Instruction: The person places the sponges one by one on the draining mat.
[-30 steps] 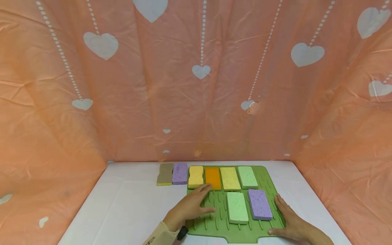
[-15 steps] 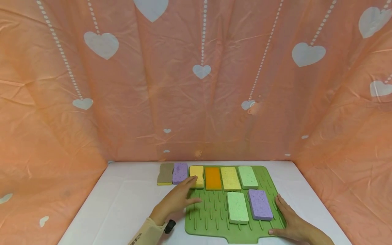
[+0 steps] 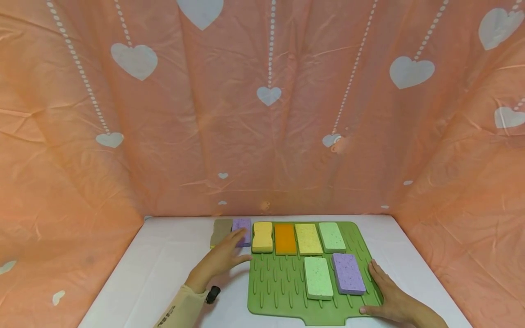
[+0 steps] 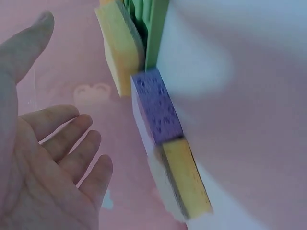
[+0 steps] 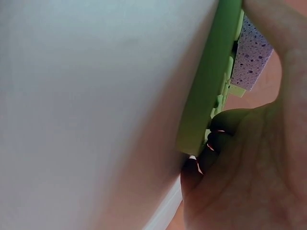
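Observation:
My left hand (image 3: 219,257) is above the table with thumb and fingers spread and nothing held. In the head view its fingertips overlap the purple sponge (image 3: 245,224), beside a grey-topped sponge (image 3: 221,230) with a yellow underside. The left wrist view shows my palm (image 4: 48,177) apart from these sponges. My right hand (image 3: 387,296) rests against the right edge of the green ridged mat (image 3: 283,282), fingers along the side and thumb near the front corner. On the mat, another purple sponge (image 3: 348,273) lies nearest to it, beside a light green sponge (image 3: 318,278).
Along the mat's back row lie a notched yellow sponge (image 3: 262,237), an orange sponge (image 3: 285,239), a speckled yellow sponge (image 3: 309,239) and a second light green sponge (image 3: 331,237). A white table (image 3: 164,269) carries everything, with a pink heart-patterned curtain (image 3: 238,136) behind.
My left hand has moved left, from over the mat by the orange sponge, past the notched yellow one, to the off-mat purple sponge. The right hand has stayed at the mat's edge.

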`<state>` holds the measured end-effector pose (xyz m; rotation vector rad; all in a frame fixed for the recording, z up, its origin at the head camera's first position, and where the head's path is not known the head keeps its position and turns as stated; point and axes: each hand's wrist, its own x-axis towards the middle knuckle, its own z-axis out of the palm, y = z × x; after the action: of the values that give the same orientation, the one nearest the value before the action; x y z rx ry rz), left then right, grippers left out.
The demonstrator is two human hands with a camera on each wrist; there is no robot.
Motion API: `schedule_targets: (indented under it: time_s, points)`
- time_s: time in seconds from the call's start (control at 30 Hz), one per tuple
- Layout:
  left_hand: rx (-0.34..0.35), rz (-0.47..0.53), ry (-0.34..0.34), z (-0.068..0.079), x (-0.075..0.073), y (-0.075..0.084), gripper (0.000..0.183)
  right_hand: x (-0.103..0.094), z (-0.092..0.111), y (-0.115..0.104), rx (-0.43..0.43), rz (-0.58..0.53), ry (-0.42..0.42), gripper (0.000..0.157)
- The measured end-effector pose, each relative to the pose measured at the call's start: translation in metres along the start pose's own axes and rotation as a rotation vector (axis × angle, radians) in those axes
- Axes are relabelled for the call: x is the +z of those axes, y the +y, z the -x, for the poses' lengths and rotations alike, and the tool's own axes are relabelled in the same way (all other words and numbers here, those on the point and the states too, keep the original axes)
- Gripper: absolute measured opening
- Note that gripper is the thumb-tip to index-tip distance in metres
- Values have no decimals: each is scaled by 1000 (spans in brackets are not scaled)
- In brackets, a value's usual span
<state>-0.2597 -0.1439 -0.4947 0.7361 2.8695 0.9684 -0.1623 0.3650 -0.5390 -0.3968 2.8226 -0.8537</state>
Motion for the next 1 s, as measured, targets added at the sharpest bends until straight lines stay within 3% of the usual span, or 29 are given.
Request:
schedule_targets:
  time_s: [0.33, 0.57, 1.0]
  points:
    - [-66, 34, -7, -8, -21, -26, 91, 0, 0, 0, -1, -18, -2, 125]
    - [-80, -12, -11, -12, -32, -43, 95, -1, 0, -1, -9, 15, 12, 125]
    - [-93, -96, -4, -18, -30, -72, 104, 1, 0, 0, -2, 40, 20, 124]
